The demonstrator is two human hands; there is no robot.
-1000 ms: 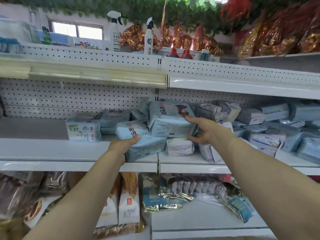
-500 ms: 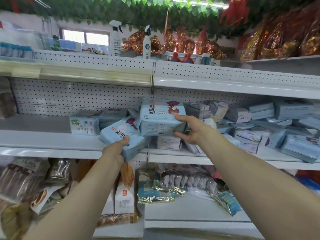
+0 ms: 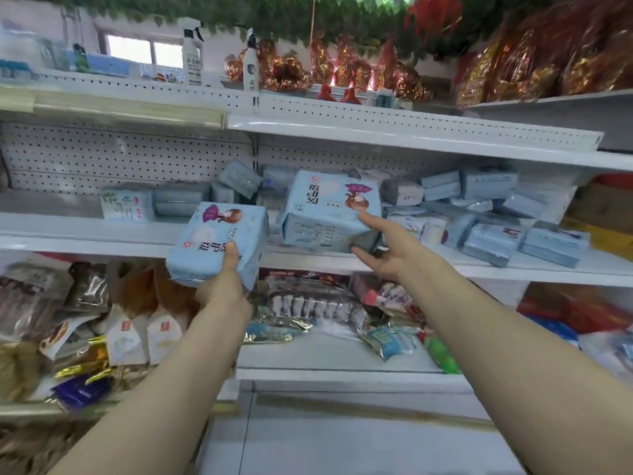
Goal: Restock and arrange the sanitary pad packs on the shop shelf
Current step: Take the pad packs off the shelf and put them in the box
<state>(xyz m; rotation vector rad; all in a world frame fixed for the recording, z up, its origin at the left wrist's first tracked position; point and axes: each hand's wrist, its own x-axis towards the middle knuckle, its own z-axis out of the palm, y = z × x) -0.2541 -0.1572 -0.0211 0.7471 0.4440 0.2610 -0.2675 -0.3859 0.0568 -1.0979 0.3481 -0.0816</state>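
Observation:
My left hand [image 3: 227, 286] grips a light blue sanitary pad pack [image 3: 215, 241] from below, thumb on its front, held in front of the white middle shelf [image 3: 85, 234] edge. My right hand [image 3: 387, 248] holds a second, larger light blue pad pack [image 3: 329, 207] by its right lower corner, thumb on its face and fingers underneath, above the shelf. Behind and to the right lie several more pale blue and white pad packs [image 3: 489, 214] in a loose heap. A small white-green pack [image 3: 126, 205] stands at the left of the heap.
The pegboard back wall [image 3: 102, 156] is bare at the left. An upper shelf [image 3: 411, 132] overhangs with spray bottles [image 3: 191, 53] and red-gold foil packs on it. The lower shelf [image 3: 325, 368] holds snack bags [image 3: 137, 334] and foil packets.
My left hand has pulled its pack off the shelf, down and toward me, now turned more upright. My right hand's pack has lifted and tilted. The view has shifted left and down.

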